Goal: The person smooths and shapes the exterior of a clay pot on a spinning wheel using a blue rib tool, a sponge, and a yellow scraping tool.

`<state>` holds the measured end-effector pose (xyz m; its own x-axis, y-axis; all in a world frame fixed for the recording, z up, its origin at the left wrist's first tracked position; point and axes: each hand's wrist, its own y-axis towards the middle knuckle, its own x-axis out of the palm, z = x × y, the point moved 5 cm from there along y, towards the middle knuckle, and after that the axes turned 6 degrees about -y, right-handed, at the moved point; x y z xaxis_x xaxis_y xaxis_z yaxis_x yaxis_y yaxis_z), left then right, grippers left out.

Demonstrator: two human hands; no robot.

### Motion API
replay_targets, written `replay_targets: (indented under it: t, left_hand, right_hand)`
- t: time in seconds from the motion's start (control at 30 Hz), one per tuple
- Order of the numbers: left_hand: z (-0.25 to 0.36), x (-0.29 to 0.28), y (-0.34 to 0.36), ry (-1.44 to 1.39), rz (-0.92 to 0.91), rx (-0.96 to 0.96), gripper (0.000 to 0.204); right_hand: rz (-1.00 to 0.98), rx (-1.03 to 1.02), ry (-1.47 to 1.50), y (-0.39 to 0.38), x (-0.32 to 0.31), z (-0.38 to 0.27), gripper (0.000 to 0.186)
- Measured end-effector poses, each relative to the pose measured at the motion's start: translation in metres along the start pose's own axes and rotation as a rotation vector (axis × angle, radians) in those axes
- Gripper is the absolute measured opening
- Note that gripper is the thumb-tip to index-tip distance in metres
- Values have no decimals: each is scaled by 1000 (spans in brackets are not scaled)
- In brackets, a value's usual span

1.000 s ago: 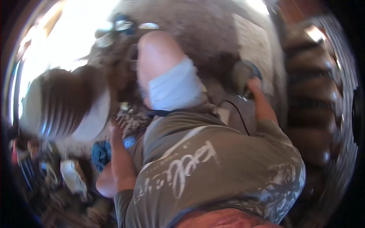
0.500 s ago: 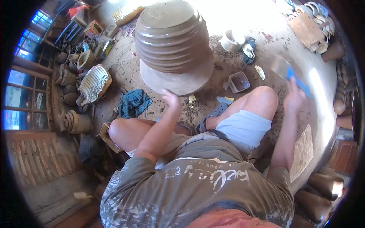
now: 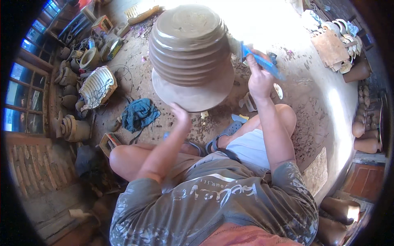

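A large ridged clay pot, wet and grey-brown, stands with a flat round face upward on a round turntable in front of me. My left hand is at the turntable's near rim, fingers stretched out and nothing held. In my right hand is a blue-handled brush, gripped by its handle and smeared by motion. Its pale, blurred head reaches the pot's right side; whether it touches the clay I cannot tell.
A teal cloth and a white ribbed basket lie to the left. Several clay pots line the left wall. At the far right are a stack of boards and more pots. Clay crumbs litter the floor.
My right hand has swung left with the brush, from out at the right to the pot's right side. My left hand stays at the turntable's rim.
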<state>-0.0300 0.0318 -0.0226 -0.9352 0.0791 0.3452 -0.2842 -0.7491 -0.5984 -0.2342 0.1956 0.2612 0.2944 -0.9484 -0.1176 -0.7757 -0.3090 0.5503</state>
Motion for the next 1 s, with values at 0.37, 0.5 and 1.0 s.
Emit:
replay_targets:
  t: [0.37, 0.5, 1.0]
  left_hand:
    - [69, 1, 33, -259, -271, -16, 83]
    - [-45, -22, 21, 68, -76, -8, 83]
    - [-22, 10, -40, 133, -112, 5, 87]
  right_hand:
    - [95, -7, 1, -33, -12, -1, 24]
    - [51, -69, -11, -34, 1, -8, 24]
    - [47, -168, -116, -33, 5, -8, 18]
